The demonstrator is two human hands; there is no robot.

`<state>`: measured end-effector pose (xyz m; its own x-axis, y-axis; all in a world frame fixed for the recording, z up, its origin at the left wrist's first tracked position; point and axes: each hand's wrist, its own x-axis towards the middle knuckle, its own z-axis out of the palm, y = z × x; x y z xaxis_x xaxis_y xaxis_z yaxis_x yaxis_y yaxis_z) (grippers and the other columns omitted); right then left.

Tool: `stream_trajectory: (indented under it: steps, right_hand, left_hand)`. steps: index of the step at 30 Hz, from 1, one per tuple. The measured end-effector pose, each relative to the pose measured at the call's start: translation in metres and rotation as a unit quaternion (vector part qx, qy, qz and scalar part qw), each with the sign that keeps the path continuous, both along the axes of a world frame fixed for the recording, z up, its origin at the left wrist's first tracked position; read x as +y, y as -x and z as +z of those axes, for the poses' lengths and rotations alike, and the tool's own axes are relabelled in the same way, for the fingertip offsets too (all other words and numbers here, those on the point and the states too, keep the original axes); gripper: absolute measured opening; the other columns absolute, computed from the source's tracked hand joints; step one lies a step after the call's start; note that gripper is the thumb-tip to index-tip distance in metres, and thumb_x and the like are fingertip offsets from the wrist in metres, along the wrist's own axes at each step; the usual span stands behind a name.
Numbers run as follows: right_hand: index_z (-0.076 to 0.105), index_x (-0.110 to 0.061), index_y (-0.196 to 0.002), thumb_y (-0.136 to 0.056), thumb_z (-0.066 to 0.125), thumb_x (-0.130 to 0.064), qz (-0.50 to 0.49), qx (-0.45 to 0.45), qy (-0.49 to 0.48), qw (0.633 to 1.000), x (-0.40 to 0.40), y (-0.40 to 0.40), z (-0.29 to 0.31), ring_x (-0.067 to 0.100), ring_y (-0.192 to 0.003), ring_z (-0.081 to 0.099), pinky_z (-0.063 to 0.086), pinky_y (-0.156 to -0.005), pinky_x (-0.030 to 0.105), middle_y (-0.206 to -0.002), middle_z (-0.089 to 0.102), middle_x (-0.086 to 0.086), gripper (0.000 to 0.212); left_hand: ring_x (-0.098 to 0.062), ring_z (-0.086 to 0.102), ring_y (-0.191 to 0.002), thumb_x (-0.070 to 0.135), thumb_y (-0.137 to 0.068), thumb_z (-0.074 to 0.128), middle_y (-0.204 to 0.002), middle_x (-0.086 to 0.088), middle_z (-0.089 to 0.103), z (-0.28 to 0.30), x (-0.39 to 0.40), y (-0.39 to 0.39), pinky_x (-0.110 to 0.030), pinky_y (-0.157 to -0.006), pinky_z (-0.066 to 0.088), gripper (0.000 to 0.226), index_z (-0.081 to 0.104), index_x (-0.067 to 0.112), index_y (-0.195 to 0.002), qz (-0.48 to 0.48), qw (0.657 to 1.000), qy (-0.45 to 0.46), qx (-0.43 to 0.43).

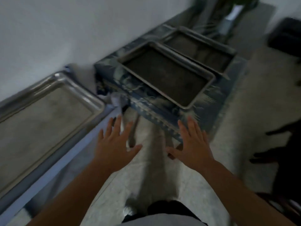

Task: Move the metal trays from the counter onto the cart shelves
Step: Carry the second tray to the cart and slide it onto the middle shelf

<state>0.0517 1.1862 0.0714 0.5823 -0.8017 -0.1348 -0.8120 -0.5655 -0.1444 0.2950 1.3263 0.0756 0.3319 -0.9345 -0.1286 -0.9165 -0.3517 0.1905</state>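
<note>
White wall, blue patterned counter, two trays, dark chair

Both forearms extend forward, bare, converging slightly. The left hand and right hand are held palm down, fingers straight and spread, gripping nothing.

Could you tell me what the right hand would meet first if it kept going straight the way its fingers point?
Most likely the near edge of the blue patterned surface just beyond the right hand, then the dark metal tray lying on it. The frame is blurred and height is unclear, so the hand might pass above that edge.
</note>
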Motion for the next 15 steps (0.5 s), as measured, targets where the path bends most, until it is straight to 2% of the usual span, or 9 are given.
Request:
stream_trajectory:
  steps: [3,6,8,12,15]
  right_hand:
    - [-0.012,-0.035,-0.151,-0.065,0.015,-0.097,-0.112,-0.022,-0.011,0.993,0.001,0.077,0.002,0.022,-0.148,-0.019,0.004,-0.117,0.053,-0.155,-0.037,-0.003,0.109]
    - [-0.012,-0.037,-0.151,-0.068,0.021,-0.095,-0.192,-0.028,-0.006,0.981,0.006,0.144,0.000,0.022,-0.147,-0.019,0.005,-0.117,0.054,-0.155,-0.037,-0.004,0.107]
    - [-0.014,-0.038,-0.150,-0.066,0.018,-0.097,-0.237,-0.030,-0.003,0.971,0.010,0.185,-0.002,0.020,-0.146,-0.021,0.004,-0.117,0.054,-0.153,-0.039,-0.006,0.108]
    - [-0.018,-0.037,-0.149,-0.063,0.013,-0.099,-0.304,-0.028,0.001,0.952,0.013,0.260,-0.004,0.017,-0.143,-0.027,0.002,-0.117,0.053,-0.147,-0.046,-0.008,0.110]
    - [-0.018,-0.035,-0.150,-0.063,0.013,-0.097,-0.339,-0.017,-0.011,0.941,0.008,0.308,-0.005,0.018,-0.142,-0.028,0.002,-0.118,0.054,-0.151,-0.042,-0.004,0.111]
  left_hand:
    - [-0.034,-0.009,-0.153,0.087,-0.079,0.014,-0.168,-0.007,-0.013,0.004,-0.058,0.066,-0.059,-0.119,0.013,0.096,-0.005,0.036,-0.158,-0.096,0.995,0.009,-0.006]
    - [-0.030,-0.017,-0.152,0.087,-0.076,0.010,-0.166,-0.004,-0.021,0.013,-0.105,0.136,-0.058,-0.121,0.008,0.096,-0.009,0.038,-0.156,-0.193,0.981,0.008,-0.003]
    - [-0.029,-0.018,-0.152,0.087,-0.075,0.008,-0.166,-0.003,-0.021,0.018,-0.129,0.181,-0.058,-0.121,0.006,0.096,-0.008,0.038,-0.157,-0.245,0.969,0.009,-0.011]
    - [-0.029,-0.019,-0.152,0.088,-0.074,0.008,-0.166,-0.002,-0.023,0.018,-0.163,0.257,-0.059,-0.120,0.006,0.097,-0.011,0.039,-0.156,-0.305,0.952,0.009,-0.011]
    - [-0.029,-0.020,-0.151,0.090,-0.074,0.006,-0.165,-0.001,-0.024,0.012,-0.183,0.302,-0.059,-0.120,0.009,0.099,-0.010,0.038,-0.157,-0.329,0.944,0.008,-0.019]
